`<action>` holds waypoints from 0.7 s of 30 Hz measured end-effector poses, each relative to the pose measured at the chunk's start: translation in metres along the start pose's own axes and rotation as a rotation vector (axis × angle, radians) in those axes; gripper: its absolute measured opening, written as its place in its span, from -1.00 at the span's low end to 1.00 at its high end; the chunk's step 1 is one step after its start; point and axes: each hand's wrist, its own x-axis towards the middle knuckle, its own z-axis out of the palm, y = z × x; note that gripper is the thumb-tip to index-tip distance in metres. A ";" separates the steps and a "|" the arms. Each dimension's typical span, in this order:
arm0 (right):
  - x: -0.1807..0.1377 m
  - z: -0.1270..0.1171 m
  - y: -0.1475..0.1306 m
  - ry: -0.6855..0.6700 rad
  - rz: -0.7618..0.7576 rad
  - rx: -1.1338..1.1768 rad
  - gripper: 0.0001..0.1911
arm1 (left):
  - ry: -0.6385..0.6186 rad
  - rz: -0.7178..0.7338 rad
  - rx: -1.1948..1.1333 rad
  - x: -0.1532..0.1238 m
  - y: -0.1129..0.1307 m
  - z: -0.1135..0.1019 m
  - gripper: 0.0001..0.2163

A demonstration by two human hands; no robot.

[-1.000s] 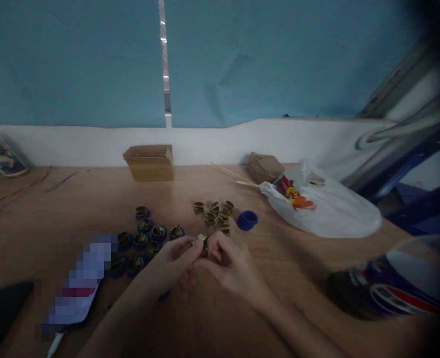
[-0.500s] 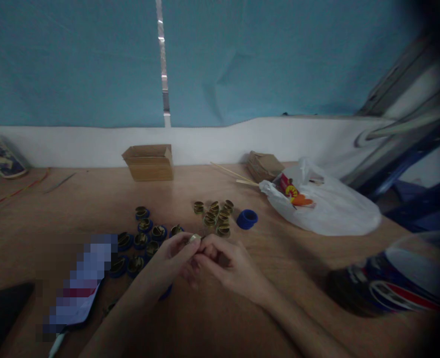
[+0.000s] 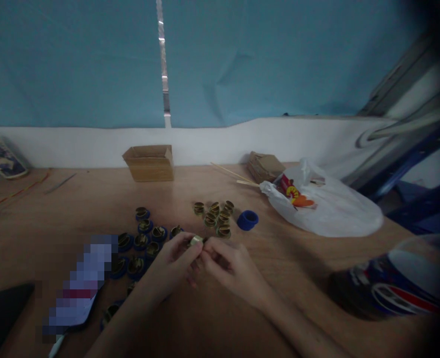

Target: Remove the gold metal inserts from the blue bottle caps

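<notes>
Between the thumb and fingers of my left hand is a small round brass piece, its shiny side showing. My right hand is closed in a pinch at that piece's right edge; what its fingertips grip is hidden. Beyond the hands stand several loose brass pieces, round with a bar across the top. A blue plastic ring sits right of them. To the left are several brass pieces set in blue rings, some partly covered by my left forearm.
A blurred-out phone with a white cable lies at the left. Along the back are an open cardboard box, a smaller brown box and thin sticks. On the right are a white plastic bag and a Pepsi bottle.
Both hands have shifted very slightly, and the brass piece has turned a little, showing more of its side. My left forearm uncovers more of the blue-ringed pieces at the lower left.
</notes>
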 end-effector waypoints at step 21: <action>0.008 -0.003 0.040 0.014 0.171 -0.258 -0.71 | 0.315 0.186 0.312 -0.003 0.003 -0.004 -0.73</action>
